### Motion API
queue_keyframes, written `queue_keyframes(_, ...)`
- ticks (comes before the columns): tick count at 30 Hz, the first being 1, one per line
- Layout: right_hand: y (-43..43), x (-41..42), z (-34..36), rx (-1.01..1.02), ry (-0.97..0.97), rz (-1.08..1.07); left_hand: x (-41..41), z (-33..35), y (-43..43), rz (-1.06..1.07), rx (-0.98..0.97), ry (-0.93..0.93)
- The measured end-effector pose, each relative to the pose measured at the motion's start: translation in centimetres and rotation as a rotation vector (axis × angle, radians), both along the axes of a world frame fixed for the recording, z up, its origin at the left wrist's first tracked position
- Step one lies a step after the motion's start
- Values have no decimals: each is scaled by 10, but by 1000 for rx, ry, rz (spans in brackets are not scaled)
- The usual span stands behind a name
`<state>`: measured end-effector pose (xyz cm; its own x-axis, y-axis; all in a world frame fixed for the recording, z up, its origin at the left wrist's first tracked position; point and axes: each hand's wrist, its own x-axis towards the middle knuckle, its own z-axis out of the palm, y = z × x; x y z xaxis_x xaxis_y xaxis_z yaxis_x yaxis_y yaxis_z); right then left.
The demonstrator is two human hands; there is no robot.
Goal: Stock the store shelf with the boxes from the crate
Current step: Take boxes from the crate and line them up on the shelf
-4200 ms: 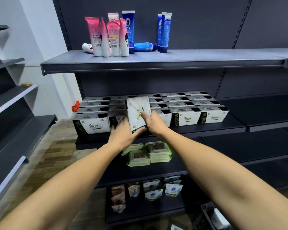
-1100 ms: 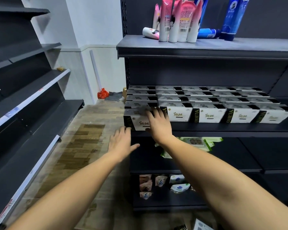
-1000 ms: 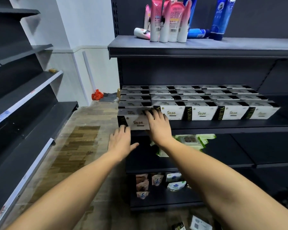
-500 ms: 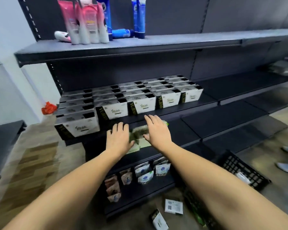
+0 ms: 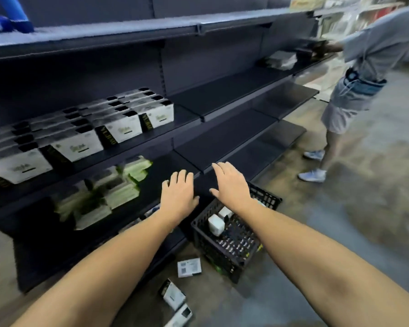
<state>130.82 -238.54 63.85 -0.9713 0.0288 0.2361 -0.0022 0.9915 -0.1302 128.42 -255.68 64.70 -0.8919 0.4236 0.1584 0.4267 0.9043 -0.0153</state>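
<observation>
The left hand (image 5: 178, 193) and right hand (image 5: 232, 185) hovered empty, fingers straight and spread, just above the black crate (image 5: 219, 258). A few white boxes (image 5: 215, 224) lay inside the crate; stocked boxes (image 5: 125, 128) stood in rows on the shelf (image 5: 222, 95) up-left of it.

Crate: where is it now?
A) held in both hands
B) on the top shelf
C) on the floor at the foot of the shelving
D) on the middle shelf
C: the black crate sits on the floor by the shelving, with white boxes inside. The left hand and right hand above it are both open and empty.
</observation>
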Motion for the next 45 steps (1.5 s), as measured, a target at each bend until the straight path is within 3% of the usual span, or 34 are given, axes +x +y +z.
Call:
queue_keyframes(11,147,45,-11,36,-86,-126,4,-31,116,-117,-15,-61)
queue_keyframes(36,159,-115,-51,52,-272,37,-132,-81,133,-34,-5,-201)
queue_keyframes(45,196,-178,-89,99,-302,221,-145,-106,161,188,-9,-251)
